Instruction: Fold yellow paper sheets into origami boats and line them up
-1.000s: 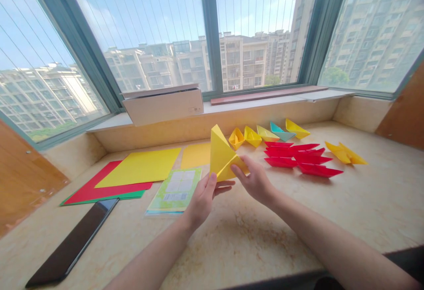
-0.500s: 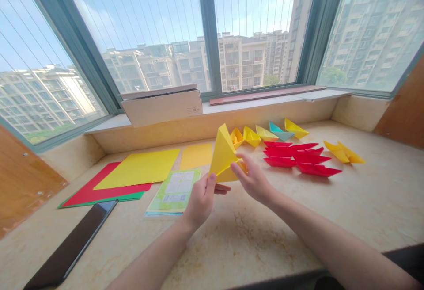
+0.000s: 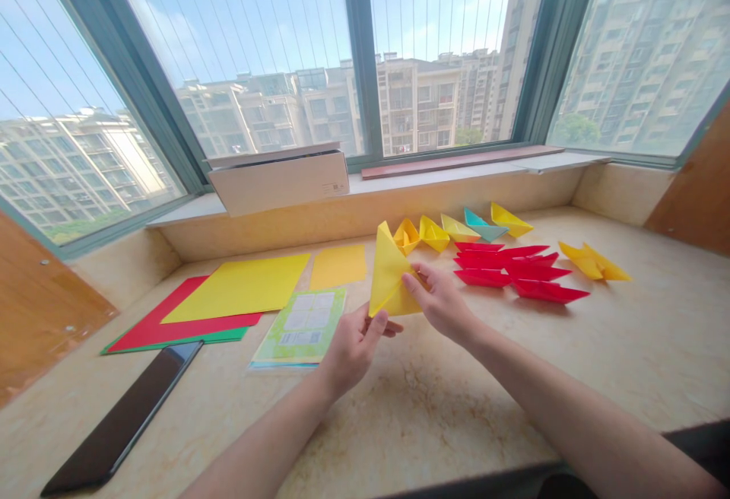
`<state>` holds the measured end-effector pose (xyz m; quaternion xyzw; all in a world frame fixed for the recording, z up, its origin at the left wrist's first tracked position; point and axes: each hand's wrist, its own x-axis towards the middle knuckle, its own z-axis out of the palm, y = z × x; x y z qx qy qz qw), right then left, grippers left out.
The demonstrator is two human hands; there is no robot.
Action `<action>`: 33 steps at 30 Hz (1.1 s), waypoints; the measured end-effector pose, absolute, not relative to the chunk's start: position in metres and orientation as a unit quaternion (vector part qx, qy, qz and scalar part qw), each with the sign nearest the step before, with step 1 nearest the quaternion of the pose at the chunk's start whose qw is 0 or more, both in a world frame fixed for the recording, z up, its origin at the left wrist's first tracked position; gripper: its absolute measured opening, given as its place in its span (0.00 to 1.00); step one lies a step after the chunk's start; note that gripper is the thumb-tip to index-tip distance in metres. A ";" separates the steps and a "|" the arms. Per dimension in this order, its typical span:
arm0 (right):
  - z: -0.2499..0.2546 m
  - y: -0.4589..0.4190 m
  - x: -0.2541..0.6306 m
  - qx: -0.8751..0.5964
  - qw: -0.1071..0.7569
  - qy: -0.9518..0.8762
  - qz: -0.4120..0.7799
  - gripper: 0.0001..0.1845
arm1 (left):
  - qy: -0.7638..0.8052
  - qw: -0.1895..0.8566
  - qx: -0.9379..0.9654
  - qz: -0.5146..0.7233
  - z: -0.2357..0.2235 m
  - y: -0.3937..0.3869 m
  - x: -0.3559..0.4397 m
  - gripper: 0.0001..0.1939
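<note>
A folded piece of yellow paper (image 3: 391, 271) is held up above the counter between my two hands. My left hand (image 3: 357, 347) pinches its lower left corner, thumb in front and fingers behind. On the paper's right side, my right hand (image 3: 442, 297) grips the edge with the thumb on the front face. The fingertips behind the paper are partly hidden. Just beyond it stands a row of folded paper boats, among them an orange-yellow boat (image 3: 407, 236), a yellow boat (image 3: 434, 233) and a teal boat (image 3: 484, 227). Several red paper boats (image 3: 536, 272) sit to the right.
Yellow sheets (image 3: 239, 286) lie over a red sheet (image 3: 153, 320) on the left, near a black phone (image 3: 122, 423). A green paper packet (image 3: 299, 328) is beside my left hand. Far right is another yellow boat (image 3: 593, 262). A white box (image 3: 279, 183) rests on the sill.
The yellow paper has been lowered slightly, moved a little right and now looks flatter, its front face turned more toward me. Both hands keep hold of it.
</note>
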<state>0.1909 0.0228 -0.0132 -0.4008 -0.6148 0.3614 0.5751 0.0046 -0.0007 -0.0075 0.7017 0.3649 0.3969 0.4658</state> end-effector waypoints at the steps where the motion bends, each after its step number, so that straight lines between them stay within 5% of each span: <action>1: -0.013 0.022 0.190 -0.393 0.578 -0.612 0.371 0.14 | 0.367 0.463 0.703 0.396 -0.007 -0.001 0.005 0.21; 16: -0.012 0.025 0.194 -0.423 0.580 -0.585 0.378 0.18 | 0.351 0.434 0.728 0.398 -0.007 0.000 0.005 0.21; 21: -0.013 0.030 0.200 -0.409 0.593 -0.586 0.370 0.17 | 0.337 0.433 0.712 0.439 -0.008 0.002 0.004 0.32; 33: -0.013 0.025 0.195 -0.380 0.595 -0.566 0.426 0.21 | 0.311 0.418 0.719 0.460 -0.003 0.003 0.001 0.22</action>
